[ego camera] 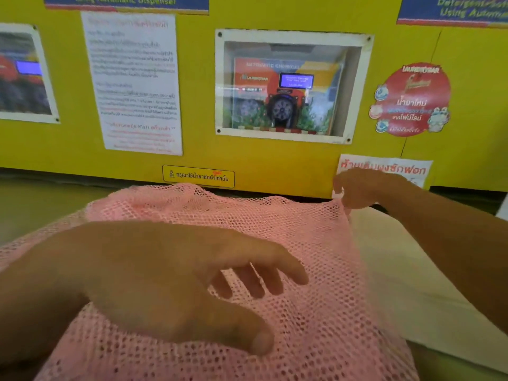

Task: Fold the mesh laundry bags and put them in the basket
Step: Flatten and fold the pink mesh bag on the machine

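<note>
Mesh bag (316,243), pink, lies spread on the worktop (406,270) before a yellow wall (247,158). Right hand (365,188) pinches its far right corner with closed fingers. Left hand (165,276) rests on it, fingers loosely spread, holding nothing.

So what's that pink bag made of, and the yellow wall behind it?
The pink bag looks like soft synthetic mesh, maybe polyester: it is full of small open holes and drapes in loose folds. The right hand pinches its far corner, and the left hand is spread over it. The yellow wall looks hard and smooth, probably painted metal, though laminate is possible.
</note>
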Action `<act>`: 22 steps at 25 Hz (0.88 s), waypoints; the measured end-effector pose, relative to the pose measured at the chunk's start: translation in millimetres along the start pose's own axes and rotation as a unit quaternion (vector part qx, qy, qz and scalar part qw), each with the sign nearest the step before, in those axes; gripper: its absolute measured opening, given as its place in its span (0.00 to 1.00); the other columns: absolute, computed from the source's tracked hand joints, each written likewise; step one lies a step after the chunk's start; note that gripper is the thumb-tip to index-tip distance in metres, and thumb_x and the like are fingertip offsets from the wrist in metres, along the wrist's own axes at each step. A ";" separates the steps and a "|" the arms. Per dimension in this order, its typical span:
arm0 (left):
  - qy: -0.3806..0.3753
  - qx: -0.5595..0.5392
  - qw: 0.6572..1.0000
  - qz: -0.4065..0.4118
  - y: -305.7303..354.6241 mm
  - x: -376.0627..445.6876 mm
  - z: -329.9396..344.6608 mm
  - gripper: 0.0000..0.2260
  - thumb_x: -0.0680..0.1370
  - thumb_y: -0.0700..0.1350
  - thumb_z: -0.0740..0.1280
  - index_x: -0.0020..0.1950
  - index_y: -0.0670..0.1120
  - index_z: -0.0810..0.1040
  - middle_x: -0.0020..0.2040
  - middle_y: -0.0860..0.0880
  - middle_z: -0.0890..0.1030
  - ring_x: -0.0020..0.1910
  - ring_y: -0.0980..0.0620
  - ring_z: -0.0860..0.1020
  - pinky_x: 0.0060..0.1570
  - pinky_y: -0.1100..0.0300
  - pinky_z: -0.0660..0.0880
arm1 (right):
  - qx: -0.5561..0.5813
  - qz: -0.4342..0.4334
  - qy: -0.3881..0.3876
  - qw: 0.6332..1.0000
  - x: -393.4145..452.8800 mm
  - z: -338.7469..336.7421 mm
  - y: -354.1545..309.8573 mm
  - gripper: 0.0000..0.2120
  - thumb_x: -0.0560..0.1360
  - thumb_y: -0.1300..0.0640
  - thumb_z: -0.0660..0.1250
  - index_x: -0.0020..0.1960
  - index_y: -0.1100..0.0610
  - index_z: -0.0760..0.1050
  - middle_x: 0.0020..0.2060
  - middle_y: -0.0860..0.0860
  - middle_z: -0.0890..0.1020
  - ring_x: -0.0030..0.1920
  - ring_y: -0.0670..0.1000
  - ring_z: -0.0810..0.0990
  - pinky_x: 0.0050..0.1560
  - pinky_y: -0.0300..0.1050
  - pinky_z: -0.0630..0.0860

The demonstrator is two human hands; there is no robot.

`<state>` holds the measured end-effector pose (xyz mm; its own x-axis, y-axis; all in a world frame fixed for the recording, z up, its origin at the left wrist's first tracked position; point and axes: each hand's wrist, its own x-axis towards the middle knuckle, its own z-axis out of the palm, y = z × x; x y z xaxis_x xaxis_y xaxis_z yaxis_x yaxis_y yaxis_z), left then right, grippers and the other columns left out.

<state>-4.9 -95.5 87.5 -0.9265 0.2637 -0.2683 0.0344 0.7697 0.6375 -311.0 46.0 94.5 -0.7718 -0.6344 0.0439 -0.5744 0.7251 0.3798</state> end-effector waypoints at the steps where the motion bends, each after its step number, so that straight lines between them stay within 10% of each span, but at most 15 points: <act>1: 0.069 0.020 0.997 0.016 -8.4 2.4 0.0 0.19 0.68 0.59 0.73 0.53 0.78 0.72 0.54 0.69 0.79 0.54 0.67 0.78 0.50 0.66 0.76 | -0.002 -0.007 -0.043 0.999 -4.2 0.2 0.2 0.16 0.78 0.59 0.62 0.65 0.61 0.74 0.63 0.60 0.77 0.61 0.60 0.77 0.59 0.53 0.76; 4: 0.187 0.110 0.975 -0.041 -32.5 5.1 -10.6 0.25 0.68 0.68 0.69 0.63 0.74 0.67 0.63 0.68 0.75 0.63 0.67 0.73 0.64 0.54 0.73 | 0.103 -0.025 -0.023 0.994 -5.3 5.3 -2.0 0.17 0.78 0.59 0.59 0.64 0.63 0.75 0.63 0.61 0.77 0.61 0.61 0.77 0.63 0.56 0.75; 10: 0.110 0.234 0.933 -0.252 -89.1 34.3 -5.7 0.37 0.71 0.75 0.55 0.77 0.65 0.49 0.81 0.53 0.46 0.79 0.47 0.47 0.76 0.42 0.50 | 0.129 -0.093 -0.141 0.977 -10.4 44.9 -51.8 0.27 0.79 0.43 0.53 0.72 0.56 0.67 0.72 0.56 0.71 0.68 0.57 0.71 0.70 0.55 0.66; 14: 0.229 0.154 0.945 -0.172 -86.0 9.3 -18.1 0.28 0.73 0.67 0.63 0.72 0.66 0.63 0.73 0.64 0.62 0.71 0.57 0.63 0.72 0.48 0.62 | 0.026 -0.057 -0.109 0.992 -1.9 8.4 -66.0 0.26 0.75 0.42 0.57 0.70 0.49 0.68 0.71 0.50 0.71 0.69 0.56 0.69 0.71 0.66 0.58; 18: 0.503 0.123 0.849 -0.102 -100.0 -38.9 -47.8 0.15 0.76 0.53 0.67 0.63 0.56 0.77 0.59 0.54 0.80 0.58 0.55 0.77 0.61 0.53 0.73 | 0.103 -0.171 -0.058 0.978 -0.5 -49.0 -112.3 0.29 0.77 0.44 0.63 0.76 0.46 0.61 0.75 0.51 0.66 0.73 0.57 0.65 0.72 0.57 0.62; 22: 0.514 0.163 0.784 -0.308 -146.3 -88.9 -67.6 0.19 0.75 0.52 0.68 0.66 0.49 0.76 0.63 0.46 0.80 0.61 0.46 0.77 0.63 0.53 0.72 | 0.195 -0.268 0.014 0.943 15.2 -83.4 -181.0 0.28 0.76 0.50 0.66 0.75 0.49 0.64 0.74 0.52 0.68 0.71 0.55 0.69 0.68 0.51 0.69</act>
<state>47.1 -270.9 66.9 -0.6122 -0.6947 0.3776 -0.5991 0.7192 0.3517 -196.0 -117.3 103.5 -0.3377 -0.9407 -0.0324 -0.9409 0.3383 -0.0140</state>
